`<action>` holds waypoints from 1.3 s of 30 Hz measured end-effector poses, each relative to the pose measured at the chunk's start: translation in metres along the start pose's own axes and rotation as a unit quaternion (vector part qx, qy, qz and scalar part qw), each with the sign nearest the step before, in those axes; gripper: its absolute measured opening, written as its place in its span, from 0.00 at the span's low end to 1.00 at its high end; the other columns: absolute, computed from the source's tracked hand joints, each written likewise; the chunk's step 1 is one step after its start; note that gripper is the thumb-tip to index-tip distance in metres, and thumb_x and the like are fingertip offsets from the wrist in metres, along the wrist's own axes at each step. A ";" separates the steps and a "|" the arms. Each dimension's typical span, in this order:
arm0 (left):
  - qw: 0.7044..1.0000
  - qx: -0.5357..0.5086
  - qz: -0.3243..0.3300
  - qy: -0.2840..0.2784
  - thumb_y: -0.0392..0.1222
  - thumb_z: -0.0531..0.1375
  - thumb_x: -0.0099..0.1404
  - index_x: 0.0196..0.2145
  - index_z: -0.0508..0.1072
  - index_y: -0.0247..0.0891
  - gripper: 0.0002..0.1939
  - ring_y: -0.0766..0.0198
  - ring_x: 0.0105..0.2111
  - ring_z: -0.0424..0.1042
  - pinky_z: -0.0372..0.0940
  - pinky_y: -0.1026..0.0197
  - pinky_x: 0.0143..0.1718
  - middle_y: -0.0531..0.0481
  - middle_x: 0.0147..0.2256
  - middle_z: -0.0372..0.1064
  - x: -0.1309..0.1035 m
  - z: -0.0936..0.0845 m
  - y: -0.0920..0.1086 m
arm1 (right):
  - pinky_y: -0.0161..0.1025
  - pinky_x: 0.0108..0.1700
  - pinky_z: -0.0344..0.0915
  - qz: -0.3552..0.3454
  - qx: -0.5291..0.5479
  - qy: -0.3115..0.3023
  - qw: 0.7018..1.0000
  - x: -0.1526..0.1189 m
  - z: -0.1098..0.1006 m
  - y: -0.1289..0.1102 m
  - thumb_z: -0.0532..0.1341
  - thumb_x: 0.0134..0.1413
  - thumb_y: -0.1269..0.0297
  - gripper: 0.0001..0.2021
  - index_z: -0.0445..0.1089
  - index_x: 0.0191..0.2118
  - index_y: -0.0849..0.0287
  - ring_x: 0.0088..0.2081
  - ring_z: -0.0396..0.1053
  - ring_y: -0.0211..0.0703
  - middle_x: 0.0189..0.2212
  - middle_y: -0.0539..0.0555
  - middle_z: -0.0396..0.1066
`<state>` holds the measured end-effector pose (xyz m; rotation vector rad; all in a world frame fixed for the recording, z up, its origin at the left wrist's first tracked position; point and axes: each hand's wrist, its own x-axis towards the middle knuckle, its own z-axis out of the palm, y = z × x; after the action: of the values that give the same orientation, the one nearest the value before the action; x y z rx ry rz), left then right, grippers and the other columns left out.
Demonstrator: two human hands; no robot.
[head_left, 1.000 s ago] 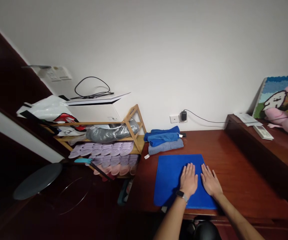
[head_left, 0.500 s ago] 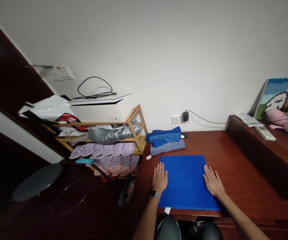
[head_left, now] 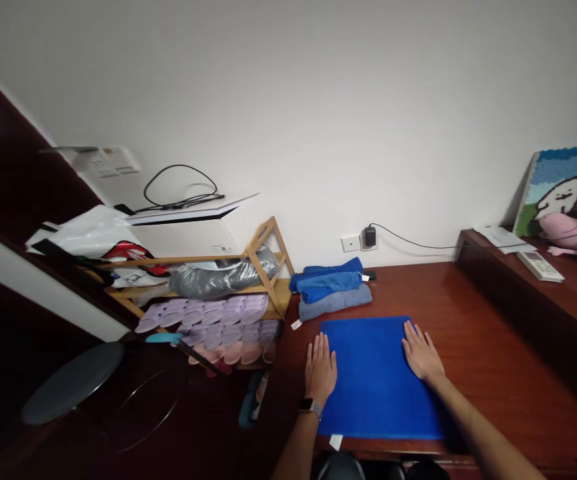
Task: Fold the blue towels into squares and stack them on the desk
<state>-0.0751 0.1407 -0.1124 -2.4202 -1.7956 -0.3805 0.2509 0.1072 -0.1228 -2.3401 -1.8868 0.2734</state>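
Observation:
A bright blue towel lies flat and spread out on the brown wooden table, with a white tag at its near left corner. My left hand rests flat on its left edge, fingers stretched forward; a watch is on that wrist. Along the right edge, toward the far corner, my right hand lies flat with its fingers a little spread. Neither hand grips anything. Beyond the towel, several rolled or folded blue towels are piled near the wall, a greyer one at the front.
A wooden rack left of the table carries purple and pink slippers, with a white box on top. A round stool stands at left. The raised ledge at right holds a remote control and a pink plush toy.
My right hand has slid slightly forward and inward along the towel's right edge. My left hand stays on the left edge. The camera view has shifted slightly.

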 end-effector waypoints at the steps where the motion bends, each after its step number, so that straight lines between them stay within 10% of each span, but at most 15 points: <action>1: 1.000 -0.006 0.006 0.009 0.43 0.42 0.78 0.74 0.52 0.35 0.30 0.54 0.72 0.51 0.51 0.43 0.72 0.41 0.72 0.53 0.004 -0.004 0.011 | 0.50 0.75 0.34 0.000 -0.001 -0.002 1.000 0.000 0.000 0.000 0.33 0.71 0.53 0.35 0.41 0.76 0.65 0.76 0.36 0.47 0.76 0.51 0.40; 8: 0.983 -0.108 0.148 -0.020 0.47 0.39 0.80 0.75 0.48 0.36 0.30 0.59 0.74 0.45 0.48 0.49 0.74 0.46 0.73 0.47 0.060 0.004 0.161 | 0.51 0.75 0.35 -0.011 0.012 -0.006 1.000 0.003 -0.001 0.002 0.34 0.71 0.55 0.34 0.43 0.76 0.63 0.76 0.36 0.46 0.76 0.53 0.41; 12: 0.978 -0.106 0.159 -0.082 0.47 0.38 0.79 0.74 0.49 0.37 0.30 0.59 0.73 0.48 0.50 0.48 0.73 0.46 0.72 0.51 0.075 0.034 0.197 | 0.52 0.75 0.35 -0.018 0.018 -0.002 1.000 0.004 0.005 0.004 0.34 0.70 0.56 0.34 0.44 0.76 0.63 0.76 0.37 0.46 0.76 0.53 0.42; 15: 0.983 -0.098 0.140 -0.073 0.47 0.39 0.79 0.74 0.51 0.38 0.30 0.58 0.73 0.48 0.49 0.46 0.73 0.45 0.72 0.52 0.073 0.043 0.166 | 0.52 0.75 0.35 -0.013 0.027 0.007 1.000 0.004 0.004 0.004 0.35 0.71 0.54 0.34 0.43 0.76 0.63 0.76 0.37 0.46 0.76 0.54 0.42; 24: 0.999 0.010 -0.037 -0.017 0.43 0.42 0.77 0.73 0.53 0.35 0.30 0.52 0.71 0.54 0.53 0.44 0.71 0.39 0.71 0.55 0.070 0.034 -0.019 | 0.51 0.75 0.35 -0.003 0.025 0.001 1.000 0.002 0.003 0.002 0.35 0.71 0.53 0.34 0.41 0.77 0.62 0.76 0.36 0.46 0.76 0.52 0.42; 39: 0.999 0.011 -0.032 0.017 0.44 0.41 0.77 0.71 0.59 0.35 0.30 0.54 0.71 0.56 0.54 0.45 0.71 0.41 0.70 0.58 0.068 0.033 -0.024 | 0.49 0.75 0.36 -0.010 0.024 0.008 1.000 0.037 -0.007 -0.007 0.35 0.71 0.54 0.34 0.42 0.76 0.65 0.76 0.38 0.45 0.76 0.55 0.42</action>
<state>-0.0747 0.2180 -0.1283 -2.3322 -1.8580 -0.4035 0.2536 0.1452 -0.1170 -2.2862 -1.8740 0.2941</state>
